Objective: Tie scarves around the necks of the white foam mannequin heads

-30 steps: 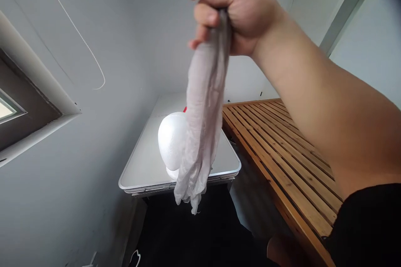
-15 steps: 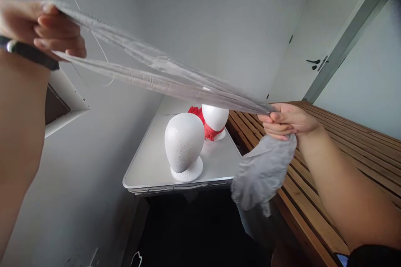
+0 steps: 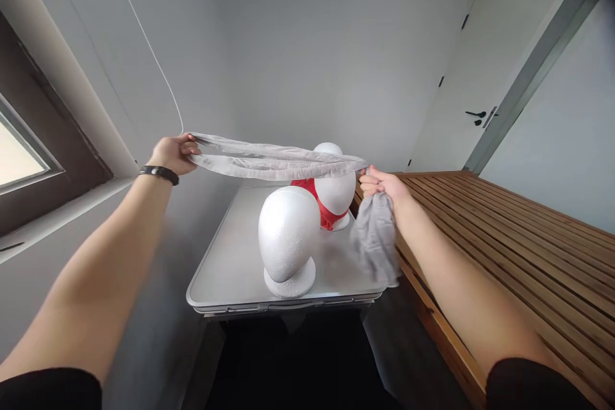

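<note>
I hold a thin grey stretchy cloth (image 3: 273,163) spread out between both hands, above the table. My left hand (image 3: 173,152), with a black band on its wrist, grips the cloth's left end. My right hand (image 3: 382,184) grips the right end, and the loose remainder hangs below it. Under the stretched cloth a bare white foam head (image 3: 287,237) stands near the table's front edge. Behind it a second foam head (image 3: 335,189) has a red cloth (image 3: 323,211) around its lower part.
The grey folding table (image 3: 225,269) stands against the left wall. A slatted wooden platform (image 3: 509,243) runs along the right side. A window frame (image 3: 43,154) is on the left, a white door with a black handle (image 3: 475,115) at the back right.
Both hands have come down and forward to about the same height, so the cloth now lies level over the foam heads. One second ago the right hand alone held it bunched, hanging.
</note>
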Demonstrator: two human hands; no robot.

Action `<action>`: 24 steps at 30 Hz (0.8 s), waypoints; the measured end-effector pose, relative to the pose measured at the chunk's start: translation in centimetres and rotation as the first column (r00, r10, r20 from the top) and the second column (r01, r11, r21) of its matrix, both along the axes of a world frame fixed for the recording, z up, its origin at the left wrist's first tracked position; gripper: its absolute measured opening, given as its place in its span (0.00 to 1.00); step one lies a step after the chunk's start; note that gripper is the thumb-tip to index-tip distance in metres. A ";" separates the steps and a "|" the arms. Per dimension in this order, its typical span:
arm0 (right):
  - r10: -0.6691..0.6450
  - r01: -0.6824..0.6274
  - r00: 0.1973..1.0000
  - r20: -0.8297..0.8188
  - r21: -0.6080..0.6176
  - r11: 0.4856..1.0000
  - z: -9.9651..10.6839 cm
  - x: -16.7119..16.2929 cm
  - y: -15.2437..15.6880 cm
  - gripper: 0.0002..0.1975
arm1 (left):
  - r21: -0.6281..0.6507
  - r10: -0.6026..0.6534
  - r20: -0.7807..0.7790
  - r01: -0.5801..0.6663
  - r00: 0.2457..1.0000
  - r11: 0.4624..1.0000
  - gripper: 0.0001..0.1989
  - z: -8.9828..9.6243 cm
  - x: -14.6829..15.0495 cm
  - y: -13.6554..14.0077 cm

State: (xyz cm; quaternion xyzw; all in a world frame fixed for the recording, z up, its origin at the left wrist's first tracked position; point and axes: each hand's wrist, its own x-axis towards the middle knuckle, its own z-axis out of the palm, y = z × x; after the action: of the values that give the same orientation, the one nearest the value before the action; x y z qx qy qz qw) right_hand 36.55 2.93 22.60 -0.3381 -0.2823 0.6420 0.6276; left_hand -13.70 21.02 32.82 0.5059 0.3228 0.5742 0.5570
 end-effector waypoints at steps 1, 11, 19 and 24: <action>0.000 0.000 1.000 -0.016 -0.029 1.000 -0.8 -1.1 0.8 0.09 | -0.030 0.002 0.009 -0.002 1.000 1.000 0.15 -1.4 0.5 0.7; 0.247 -0.267 0.964 -0.101 -0.340 0.902 -16.8 -6.7 -8.5 0.27 | -0.270 -0.301 0.123 0.324 0.946 0.907 0.14 -21.3 -3.0 -10.9; 0.119 -0.343 0.854 -0.507 -0.376 0.861 -19.3 -16.7 -12.1 0.21 | -0.527 -0.676 0.023 0.583 0.736 0.618 0.16 -27.9 3.0 -21.5; 0.084 -0.326 0.873 -0.480 -0.448 0.833 -19.1 -21.3 -13.9 0.18 | -0.573 -0.779 -0.079 0.611 0.622 0.546 0.34 -27.7 7.9 -23.8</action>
State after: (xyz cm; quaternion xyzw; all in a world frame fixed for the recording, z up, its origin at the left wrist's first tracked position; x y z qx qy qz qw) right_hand 15.29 -10.95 3.54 -0.3060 0.0136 0.8183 0.4863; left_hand -5.84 -2.77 5.11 0.5192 0.3137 0.1063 0.7879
